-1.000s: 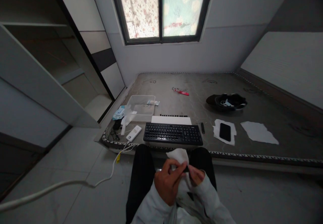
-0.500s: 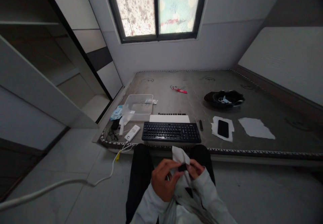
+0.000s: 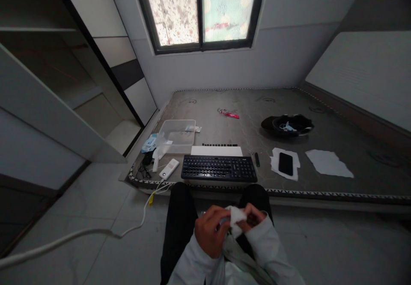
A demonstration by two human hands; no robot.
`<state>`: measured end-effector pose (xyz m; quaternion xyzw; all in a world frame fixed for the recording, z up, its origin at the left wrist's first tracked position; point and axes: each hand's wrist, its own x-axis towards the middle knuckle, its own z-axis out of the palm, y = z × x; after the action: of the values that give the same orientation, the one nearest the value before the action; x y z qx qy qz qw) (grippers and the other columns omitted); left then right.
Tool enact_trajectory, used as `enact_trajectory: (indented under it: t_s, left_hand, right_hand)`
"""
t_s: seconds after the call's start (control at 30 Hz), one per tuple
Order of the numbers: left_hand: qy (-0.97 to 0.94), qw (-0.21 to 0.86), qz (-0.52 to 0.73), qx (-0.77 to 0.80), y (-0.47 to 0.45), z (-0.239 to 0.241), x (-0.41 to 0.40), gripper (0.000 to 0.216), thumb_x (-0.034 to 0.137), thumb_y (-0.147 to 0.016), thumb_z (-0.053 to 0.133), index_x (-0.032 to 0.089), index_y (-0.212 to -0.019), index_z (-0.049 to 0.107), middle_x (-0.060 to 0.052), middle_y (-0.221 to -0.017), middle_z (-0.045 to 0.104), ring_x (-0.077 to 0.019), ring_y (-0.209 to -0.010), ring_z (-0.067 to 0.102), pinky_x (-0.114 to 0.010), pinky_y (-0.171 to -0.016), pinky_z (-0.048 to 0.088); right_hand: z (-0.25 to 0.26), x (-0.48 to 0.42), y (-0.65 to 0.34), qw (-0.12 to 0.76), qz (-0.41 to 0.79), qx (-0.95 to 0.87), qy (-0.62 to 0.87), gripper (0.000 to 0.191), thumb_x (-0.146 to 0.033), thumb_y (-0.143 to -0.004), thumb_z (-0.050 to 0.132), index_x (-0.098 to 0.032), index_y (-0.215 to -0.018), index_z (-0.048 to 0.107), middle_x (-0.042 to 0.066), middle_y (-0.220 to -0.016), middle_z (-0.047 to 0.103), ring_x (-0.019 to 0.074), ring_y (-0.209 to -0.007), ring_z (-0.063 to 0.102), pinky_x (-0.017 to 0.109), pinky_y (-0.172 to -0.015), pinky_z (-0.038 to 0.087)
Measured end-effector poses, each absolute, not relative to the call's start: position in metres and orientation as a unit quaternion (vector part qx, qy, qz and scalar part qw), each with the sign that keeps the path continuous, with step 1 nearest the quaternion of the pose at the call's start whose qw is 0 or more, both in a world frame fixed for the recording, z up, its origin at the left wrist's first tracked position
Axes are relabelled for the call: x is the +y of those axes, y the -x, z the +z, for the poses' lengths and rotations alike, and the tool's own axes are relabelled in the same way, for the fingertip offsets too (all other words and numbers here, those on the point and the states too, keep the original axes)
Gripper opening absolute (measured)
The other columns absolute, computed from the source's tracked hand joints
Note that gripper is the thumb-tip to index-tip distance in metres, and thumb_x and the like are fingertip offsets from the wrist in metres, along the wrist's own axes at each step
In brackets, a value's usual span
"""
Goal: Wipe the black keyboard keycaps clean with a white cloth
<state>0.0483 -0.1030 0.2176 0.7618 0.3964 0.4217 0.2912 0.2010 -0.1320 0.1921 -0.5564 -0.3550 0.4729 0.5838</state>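
Above my lap, my left hand (image 3: 210, 231) has its fingers and thumb closed at the left side of a crumpled white tissue (image 3: 237, 216). From the other side, the fingers of my right hand (image 3: 254, 215) pinch the same tissue. A small black piece held between the hands earlier is now hidden by the tissue and fingers. Just beyond my knees lies a black keyboard (image 3: 218, 168) on the mattress edge. Behind it is a white strip (image 3: 216, 151), with a row of small black pieces (image 3: 220, 145) along its far side.
On the mattress (image 3: 231, 101) are a clear plastic box (image 3: 176, 137), a white power strip (image 3: 169, 169), a small black stick (image 3: 257, 159), a phone (image 3: 285, 164) on white paper, another paper sheet (image 3: 329, 163), a black cap (image 3: 288, 126) and a red packet (image 3: 230, 114). A cable (image 3: 80, 233) crosses the floor.
The tissue has been folded down over the small black piece, which no longer shows. My hands stay close together, the right one shifted slightly right.
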Motion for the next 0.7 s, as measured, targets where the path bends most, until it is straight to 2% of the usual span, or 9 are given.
enact_trajectory:
  t_s: [0.07, 0.1, 0.2, 0.37, 0.53, 0.7]
  left_hand:
    - [-0.778, 0.273, 0.415, 0.385, -0.048, 0.218, -0.103, 0.017, 0.021, -0.082, 0.056, 0.017, -0.089, 0.071, -0.006, -0.078, 0.071, -0.0122, -0.064, 0.065, -0.018, -0.052, 0.049]
    - [-0.785, 0.262, 0.413, 0.379, -0.048, 0.217, -0.103, 0.018, 0.020, -0.083, 0.054, 0.017, -0.089, 0.071, -0.007, -0.077, 0.071, -0.0127, -0.065, 0.066, -0.018, -0.052, 0.050]
    - [-0.812, 0.221, 0.408, 0.354, -0.045, 0.215, -0.101, 0.021, 0.021, -0.085, 0.051, 0.017, -0.090, 0.070, -0.007, -0.076, 0.071, -0.0129, -0.063, 0.067, -0.018, -0.052, 0.052]
    - [-0.847, 0.173, 0.395, 0.311, -0.039, 0.216, -0.096, 0.017, 0.020, -0.084, 0.053, 0.018, -0.089, 0.069, -0.005, -0.074, 0.072, -0.0121, -0.061, 0.067, -0.019, -0.055, 0.055]
    - [-0.857, 0.205, 0.359, 0.308, -0.033, 0.222, -0.089, 0.019, 0.028, -0.085, 0.054, 0.020, -0.093, 0.068, -0.005, -0.078, 0.071, -0.0124, -0.065, 0.068, -0.019, -0.057, 0.056]
    - [-0.840, 0.241, 0.364, 0.322, -0.032, 0.217, -0.084, 0.021, 0.032, -0.084, 0.056, 0.021, -0.095, 0.069, -0.007, -0.081, 0.071, -0.0124, -0.071, 0.069, -0.019, -0.060, 0.056]
  right_hand:
    - [0.188, -0.129, -0.200, 0.567, 0.483, -0.348, 0.569, 0.038, -0.030, -0.041, 0.084, -0.023, -0.056, 0.050, -0.005, -0.053, 0.065, 0.0113, -0.050, 0.058, 0.022, -0.050, 0.045]
    - [0.187, -0.128, -0.201, 0.556, 0.498, -0.345, 0.569, 0.040, -0.027, -0.039, 0.085, -0.022, -0.060, 0.052, -0.006, -0.052, 0.064, 0.0106, -0.050, 0.058, 0.021, -0.050, 0.044]
    - [0.186, -0.127, -0.205, 0.521, 0.542, -0.349, 0.559, 0.039, -0.027, -0.042, 0.083, -0.022, -0.070, 0.056, -0.006, -0.052, 0.065, 0.0106, -0.050, 0.060, 0.020, -0.049, 0.044]
    - [0.191, -0.131, -0.205, 0.499, 0.569, -0.362, 0.545, 0.031, -0.028, -0.051, 0.079, -0.021, -0.074, 0.060, -0.003, -0.058, 0.069, 0.0121, -0.056, 0.064, 0.021, -0.052, 0.046]
    - [0.194, -0.131, -0.202, 0.524, 0.597, -0.313, 0.520, 0.028, -0.029, -0.051, 0.081, -0.023, -0.075, 0.067, 0.000, -0.069, 0.075, 0.0121, -0.063, 0.068, 0.020, -0.057, 0.051]
    - [0.186, -0.132, -0.204, 0.536, 0.628, -0.283, 0.488, 0.042, -0.030, -0.048, 0.083, -0.026, -0.088, 0.072, 0.005, -0.087, 0.078, 0.0196, -0.078, 0.071, 0.027, -0.068, 0.056]
